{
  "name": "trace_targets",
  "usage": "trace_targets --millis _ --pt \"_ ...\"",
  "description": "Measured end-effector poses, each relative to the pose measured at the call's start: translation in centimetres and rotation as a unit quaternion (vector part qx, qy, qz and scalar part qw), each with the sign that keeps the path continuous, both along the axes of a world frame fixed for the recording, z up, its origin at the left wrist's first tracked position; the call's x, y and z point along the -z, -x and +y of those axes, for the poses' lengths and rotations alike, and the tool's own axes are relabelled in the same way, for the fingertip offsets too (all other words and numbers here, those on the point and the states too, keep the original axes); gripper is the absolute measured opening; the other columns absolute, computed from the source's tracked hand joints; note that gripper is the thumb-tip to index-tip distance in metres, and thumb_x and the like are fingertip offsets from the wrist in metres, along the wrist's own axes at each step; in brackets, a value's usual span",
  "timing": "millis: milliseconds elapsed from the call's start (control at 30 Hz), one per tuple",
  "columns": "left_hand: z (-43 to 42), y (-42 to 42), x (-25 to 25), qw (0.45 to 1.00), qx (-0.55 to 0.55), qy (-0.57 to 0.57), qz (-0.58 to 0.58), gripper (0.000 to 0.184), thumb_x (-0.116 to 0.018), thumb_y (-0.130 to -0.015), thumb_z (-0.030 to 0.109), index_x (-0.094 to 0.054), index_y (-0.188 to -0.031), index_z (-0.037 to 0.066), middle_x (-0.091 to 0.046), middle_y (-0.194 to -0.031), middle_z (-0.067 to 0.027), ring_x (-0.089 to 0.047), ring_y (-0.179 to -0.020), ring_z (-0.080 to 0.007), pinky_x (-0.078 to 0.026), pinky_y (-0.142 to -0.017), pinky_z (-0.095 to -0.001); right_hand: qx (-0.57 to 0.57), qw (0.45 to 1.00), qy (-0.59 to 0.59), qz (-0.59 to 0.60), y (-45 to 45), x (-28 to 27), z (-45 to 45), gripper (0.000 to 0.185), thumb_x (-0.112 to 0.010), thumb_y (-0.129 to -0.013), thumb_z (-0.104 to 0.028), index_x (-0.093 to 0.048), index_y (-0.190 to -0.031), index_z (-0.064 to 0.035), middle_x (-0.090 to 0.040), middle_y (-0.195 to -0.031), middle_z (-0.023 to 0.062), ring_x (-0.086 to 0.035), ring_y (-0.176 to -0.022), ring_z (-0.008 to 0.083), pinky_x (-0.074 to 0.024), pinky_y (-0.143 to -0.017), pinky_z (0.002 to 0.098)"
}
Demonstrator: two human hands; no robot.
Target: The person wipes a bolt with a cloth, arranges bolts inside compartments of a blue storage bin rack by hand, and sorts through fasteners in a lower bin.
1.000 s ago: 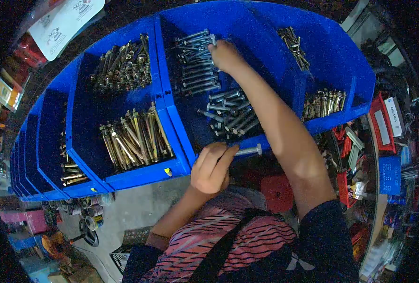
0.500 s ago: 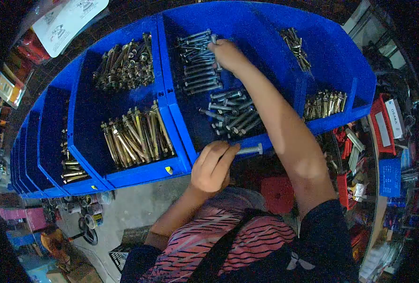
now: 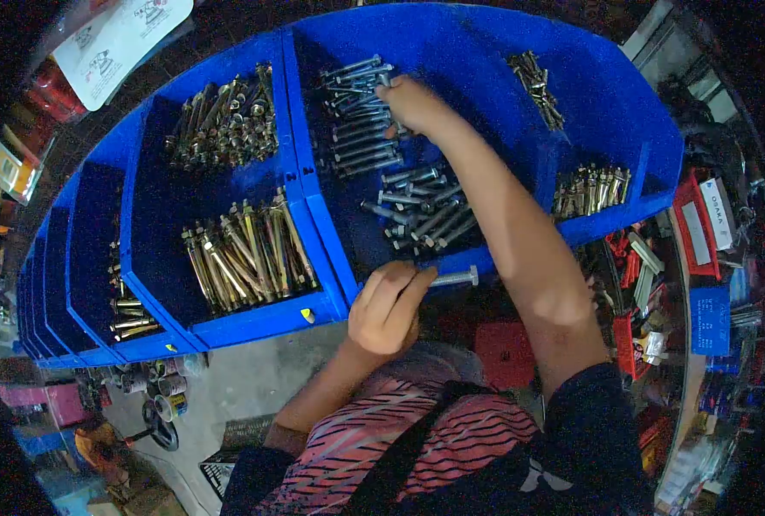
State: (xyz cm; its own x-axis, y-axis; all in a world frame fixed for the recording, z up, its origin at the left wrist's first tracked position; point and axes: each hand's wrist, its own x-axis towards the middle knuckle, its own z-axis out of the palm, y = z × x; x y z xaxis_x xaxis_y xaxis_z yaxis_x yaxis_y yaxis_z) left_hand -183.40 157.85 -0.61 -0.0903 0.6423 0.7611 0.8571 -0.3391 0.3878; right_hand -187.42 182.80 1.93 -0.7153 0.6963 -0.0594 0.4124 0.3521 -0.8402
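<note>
Head camera: a silver bolt (image 3: 456,278) juts from the left hand (image 3: 384,308) — thumb and fingers clamped on its other end — by the front edge of a blue bin (image 3: 329,239). The right hand (image 3: 415,105) reaches among stacked bolts (image 3: 367,150) inside; I cannot tell whether its fingers grip one. Brassy bolts (image 3: 250,249) lie in the neighbouring bin (image 3: 249,323).

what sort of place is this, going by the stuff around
Most likely a hardware shop or fastener stockroom: blue compartment bins hold silver hex bolts and gold-coloured anchor bolts in separate groups, and a printed blue box sits among the clutter at right.
</note>
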Motion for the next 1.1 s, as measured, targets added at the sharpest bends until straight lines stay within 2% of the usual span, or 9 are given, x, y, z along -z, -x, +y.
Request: trace_targets --millis 133,200,233,367,567,800,900,967,1100 --pt "0.0 0.1 0.3 1.000 0.001 -0.009 0.003 0.033 -0.049 -0.056 0.000 -0.056 -0.088 -0.004 -0.049 -0.079 -0.0153 -0.051 -0.074 -0.0282 -0.045 -0.066 -0.0334 0.003 0.989 -0.145 -0.025 -0.1 -0.4 0.2 0.022 -0.045 -0.080 -0.020 -0.049 -0.081 0.0012 -0.054 -0.071 0.0150 -0.056 -0.059 0.0247 -0.0425 -0.052 0.0352" --pt "0.0 0.2 0.2 1.000 0.000 -0.005 0.008 0.033 -0.049 -0.056 0.000 -0.056 -0.087 -0.004 -0.049 -0.079 -0.0155 -0.051 -0.074 -0.0282 -0.045 -0.067 -0.0333 -0.131 0.954 -0.266 -0.037 0.1 0.3 -0.3 0.018 -0.046 -0.078 -0.016 -0.049 -0.079 0.0024 -0.056 -0.074 0.0180 -0.055 -0.066 0.0301 -0.0422 -0.059 0.0376" --pt "0.0 0.1 0.2 1.000 0.000 -0.002 0.012 0.032 -0.049 -0.056 0.000 -0.056 -0.087 -0.004 -0.049 -0.079 -0.0157 -0.051 -0.074 -0.0282 -0.045 -0.067 -0.0331 -0.148 0.959 -0.238 -0.052 -0.1 -0.3 -1.5 0.020 -0.049 -0.074 -0.014 -0.050 -0.083 0.0031 -0.055 -0.079 0.0213 -0.053 -0.074 0.0345 -0.0416 -0.065 0.0397" --pt "0.0 0.0 0.2 1.000 -0.003 -0.001 0.002 0.033 -0.049 -0.055 -0.001 -0.056 -0.086 -0.005 -0.050 -0.079 -0.0158 -0.052 -0.074 -0.0279 -0.046 -0.066 -0.0328 -0.154 0.938 -0.284 -0.128 -0.8 -0.4 -3.0 0.033 -0.053 -0.068 -0.013 -0.051 -0.097 0.0016 -0.053 -0.085 0.0252 -0.053 -0.082 0.0343 -0.0425 -0.072 0.0395" --pt "0.2 0.0 0.2 1.000 -0.007 -0.015 0.011 0.032 -0.050 -0.054 -0.001 -0.056 -0.085 -0.005 -0.050 -0.079 -0.0159 -0.052 -0.072 -0.0279 -0.046 -0.064 -0.0328 -0.175 0.918 -0.305 -0.182 -0.9 -1.2 -3.6 0.032 -0.052 -0.063 -0.010 -0.055 -0.094 -0.0005 -0.054 -0.087 0.0233 -0.053 -0.082 0.0344 -0.0431 -0.072 0.0400" --pt "0.1 0.0 0.4 1.000 -0.012 -0.004 0.010 0.032 -0.049 -0.055 -0.002 -0.056 -0.086 -0.004 -0.049 -0.080 -0.0150 -0.052 -0.073 -0.0279 -0.046 -0.065 -0.0327 -0.194 0.891 -0.387 -0.139 -1.0 -0.8 -3.2 0.030 -0.052 -0.064 -0.010 -0.056 -0.093 -0.0019 -0.055 -0.089 0.0203 -0.054 -0.082 0.0331 -0.0431 -0.073 0.0407" --pt "0.0 0.0 0.3 1.000 -0.011 -0.003 0.013 0.033 -0.048 -0.055 -0.002 -0.056 -0.087 -0.004 -0.049 -0.080 -0.0149 -0.052 -0.074 -0.0278 -0.046 -0.065 -0.0325 -0.139 0.910 -0.363 -0.141 -1.1 -1.4 -3.6 0.028 -0.050 -0.066 -0.010 -0.056 -0.092 -0.0024 -0.055 -0.087 0.0207 -0.054 -0.080 0.0344 -0.0432 -0.071 0.0419" --pt "0.0 0.1 0.3 1.000 -0.010 -0.002 0.014 0.033 -0.048 -0.055 -0.002 -0.056 -0.087 -0.004 -0.049 -0.080 -0.0150 -0.051 -0.074 -0.0278 -0.046 -0.065 -0.0324 0.015 0.953 -0.291 -0.088 -0.8 -1.5 -3.3 0.025 -0.047 -0.068 -0.009 -0.056 -0.090 -0.0022 -0.055 -0.084 0.0218 -0.054 -0.077 0.0355 -0.0432 -0.069 0.0435" --pt "0.2 0.0 0.3 1.000 -0.011 -0.010 0.014 0.034 -0.048 -0.055 -0.001 -0.056 -0.087 -0.004 -0.049 -0.080 -0.0149 -0.052 -0.073 -0.0274 -0.046 -0.065 -0.0322 0.020 0.949 -0.281 -0.139 -0.9 -1.4 -3.3 0.021 -0.045 -0.069 -0.009 -0.056 -0.085 -0.0010 -0.055 -0.080 0.0227 -0.054 -0.075 0.0360 -0.0429 -0.067 0.0448"
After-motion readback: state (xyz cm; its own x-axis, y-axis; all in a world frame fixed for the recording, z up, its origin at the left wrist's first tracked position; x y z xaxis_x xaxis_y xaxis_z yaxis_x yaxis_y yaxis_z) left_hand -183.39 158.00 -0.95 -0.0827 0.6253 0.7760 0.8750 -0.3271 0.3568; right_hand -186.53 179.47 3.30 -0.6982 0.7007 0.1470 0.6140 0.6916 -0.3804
